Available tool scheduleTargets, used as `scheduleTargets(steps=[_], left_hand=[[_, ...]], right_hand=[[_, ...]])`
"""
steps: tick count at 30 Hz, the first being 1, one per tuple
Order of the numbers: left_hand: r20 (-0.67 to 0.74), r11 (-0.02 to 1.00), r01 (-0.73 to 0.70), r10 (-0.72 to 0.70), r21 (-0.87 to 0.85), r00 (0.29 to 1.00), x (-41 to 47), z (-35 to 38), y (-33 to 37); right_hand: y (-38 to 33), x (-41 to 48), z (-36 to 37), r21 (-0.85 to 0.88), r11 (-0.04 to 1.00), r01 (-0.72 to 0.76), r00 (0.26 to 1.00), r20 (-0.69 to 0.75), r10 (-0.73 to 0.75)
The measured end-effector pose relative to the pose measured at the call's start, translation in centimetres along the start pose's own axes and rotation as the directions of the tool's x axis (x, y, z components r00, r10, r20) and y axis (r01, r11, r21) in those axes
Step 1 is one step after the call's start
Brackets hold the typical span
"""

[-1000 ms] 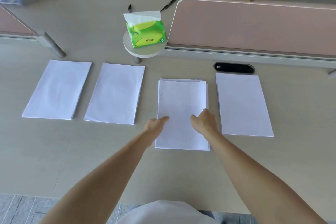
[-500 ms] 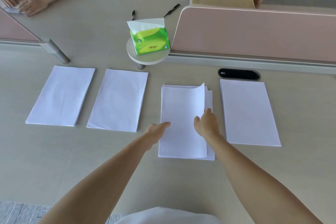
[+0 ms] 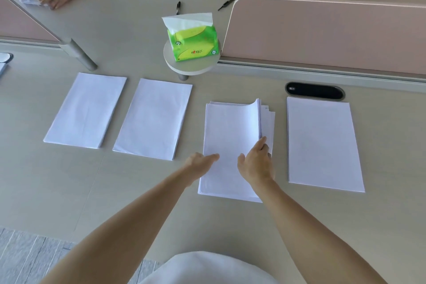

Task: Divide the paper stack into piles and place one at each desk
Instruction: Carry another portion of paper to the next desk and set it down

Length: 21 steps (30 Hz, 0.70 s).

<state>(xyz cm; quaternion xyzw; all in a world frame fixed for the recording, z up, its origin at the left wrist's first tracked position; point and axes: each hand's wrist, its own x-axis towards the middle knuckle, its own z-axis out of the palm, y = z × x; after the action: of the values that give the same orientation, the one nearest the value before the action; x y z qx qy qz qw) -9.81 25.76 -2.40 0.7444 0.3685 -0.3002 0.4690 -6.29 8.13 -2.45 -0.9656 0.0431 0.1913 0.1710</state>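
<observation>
Paper stack [image 3: 230,145] lies on the desk [image 3: 115,191] under both hands, its top sheets curled upward along the right edge. Right hand [image 3: 255,166] pinches that raised wad, thumb on top; its fingertips are tucked beneath and mostly hidden, so the sheet count cannot be made out. Left hand [image 3: 200,163] lies flat, fingers straight, tips on the stack's left margin. Outward of the left fingers lie the near-left pile [image 3: 153,119] and far-left pile [image 3: 85,110]; just outward of the right fingers, the right pile [image 3: 322,143]. Beyond the fingertips stands a green tissue pack [image 3: 196,46]. Both forearms are cut off at the lower edge
</observation>
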Motion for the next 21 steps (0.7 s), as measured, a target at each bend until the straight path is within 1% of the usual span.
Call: scheduleTargets(steps=[6, 9, 11, 14, 15, 17, 19, 21], left_hand=[[-0.047, 0.999, -0.008, 0.010, 0.046, 0.999, -0.3, 0.9, 0.2], [-0.046, 0.998, 0.002, 0.002, 0.066, 0.999, -0.4, 1.0, 0.1], [-0.044, 0.998, 0.006, -0.003, 0.064, 0.999, -0.5, 1.0, 0.0], [-0.053, 0.998, 0.008, -0.004, 0.059, 0.999, -0.6, 1.0, 0.0], [-0.054, 0.998, 0.005, -0.002, 0.057, 0.999, -0.7, 0.9, 0.1], [-0.045, 0.999, 0.008, -0.005, 0.053, 0.999, -1.0, 0.9, 0.3], [-0.043, 0.999, 0.010, -0.008, 0.048, 0.999, -1.1, 0.9, 0.4], [-0.041, 0.999, 0.014, -0.013, 0.038, 0.999, -1.2, 0.8, 0.3]], right_hand=[[0.0, -0.2, 0.3, 0.092, 0.994, 0.055, 0.998, -0.014, -0.054], [0.2, 0.1, 0.6, 0.125, 0.991, 0.046, 0.999, -0.005, -0.046], [0.3, 0.5, 0.7, 0.200, 0.979, 0.022, 1.000, -0.018, -0.019], [0.1, 1.5, 0.1, 0.446, 0.893, -0.061, 0.993, -0.065, 0.100], [0.0, 1.9, -0.2, 0.524, 0.846, -0.097, 0.989, -0.045, 0.141], [-0.2, 2.9, -1.0, 0.653, 0.730, -0.203, 0.973, 0.049, 0.228], [-0.1, 4.1, -1.6, 0.673, 0.652, -0.350, 0.930, 0.164, 0.330], [0.1, 5.0, -2.2, 0.595, 0.638, -0.489, 0.871, 0.291, 0.396]])
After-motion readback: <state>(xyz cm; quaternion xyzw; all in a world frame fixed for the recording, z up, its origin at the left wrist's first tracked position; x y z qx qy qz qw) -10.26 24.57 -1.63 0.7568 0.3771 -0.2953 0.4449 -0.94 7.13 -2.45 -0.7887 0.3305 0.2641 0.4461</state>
